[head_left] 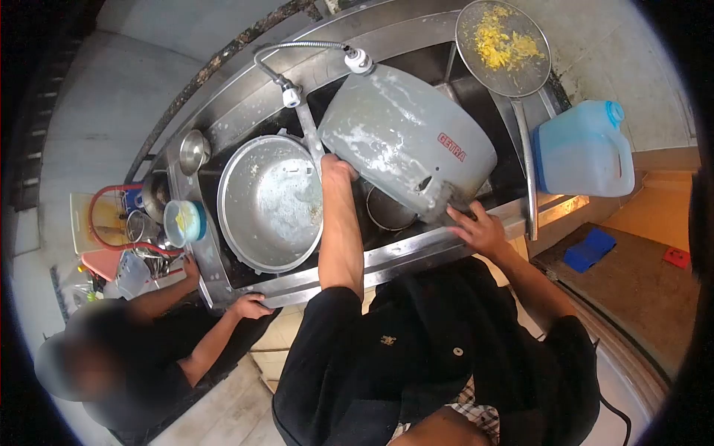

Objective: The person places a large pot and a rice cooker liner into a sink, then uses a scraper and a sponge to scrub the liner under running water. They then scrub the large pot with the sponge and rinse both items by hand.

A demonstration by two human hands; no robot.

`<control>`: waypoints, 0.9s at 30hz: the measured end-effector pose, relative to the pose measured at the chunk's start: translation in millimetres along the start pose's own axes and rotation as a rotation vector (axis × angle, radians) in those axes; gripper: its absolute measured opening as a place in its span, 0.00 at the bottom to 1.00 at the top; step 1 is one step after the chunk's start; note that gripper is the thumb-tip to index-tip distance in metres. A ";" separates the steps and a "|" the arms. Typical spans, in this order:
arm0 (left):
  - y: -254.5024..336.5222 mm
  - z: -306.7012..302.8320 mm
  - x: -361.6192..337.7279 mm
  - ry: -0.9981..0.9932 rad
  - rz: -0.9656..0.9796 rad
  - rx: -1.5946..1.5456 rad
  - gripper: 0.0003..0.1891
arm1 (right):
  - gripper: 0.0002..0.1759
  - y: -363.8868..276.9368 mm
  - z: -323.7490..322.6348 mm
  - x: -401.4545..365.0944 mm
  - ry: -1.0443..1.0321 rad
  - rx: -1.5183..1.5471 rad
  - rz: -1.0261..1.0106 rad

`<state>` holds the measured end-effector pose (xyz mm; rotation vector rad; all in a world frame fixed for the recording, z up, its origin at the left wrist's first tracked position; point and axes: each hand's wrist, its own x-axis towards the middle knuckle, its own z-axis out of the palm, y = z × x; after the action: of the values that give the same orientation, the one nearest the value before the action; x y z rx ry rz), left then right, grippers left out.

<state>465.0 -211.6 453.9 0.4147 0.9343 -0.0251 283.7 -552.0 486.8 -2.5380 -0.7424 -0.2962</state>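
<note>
A large grey cylindrical cooker housing point(413, 130) marked GETRA lies on its side across the sink, with white suds on its outer wall. My left hand point(340, 169) is closed on its left edge, the fingers partly hidden. In my right hand point(480, 229) is a dark scouring pad point(448, 199), pressed against the housing's lower right wall near a small dark opening. Left of my left forearm, a round metal pot point(271, 201) sits in the sink with its wet inside facing up.
A hose tap point(291, 97) hangs above the pot. At right are a long-handled strainer point(502, 52) with yellow scraps and a blue liquid jug point(584, 149). Bowls and a tub point(184, 223) stand at left. A co-worker point(126, 364) rests both hands near the sink's left edge.
</note>
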 end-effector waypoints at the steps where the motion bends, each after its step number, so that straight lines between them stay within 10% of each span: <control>1: 0.6 -1.1 -0.2 0.006 0.002 -0.004 0.27 | 0.29 -11.5 1.4 15.9 -0.009 -0.001 -0.009; 27: -9.1 -14.0 9.9 0.023 -0.007 -0.176 0.24 | 0.40 -68.8 17.5 12.9 -0.172 -0.128 0.060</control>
<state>458.3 -213.4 435.8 0.2490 0.9526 0.0551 257.6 -486.6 502.2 -2.7279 -0.7293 -0.1092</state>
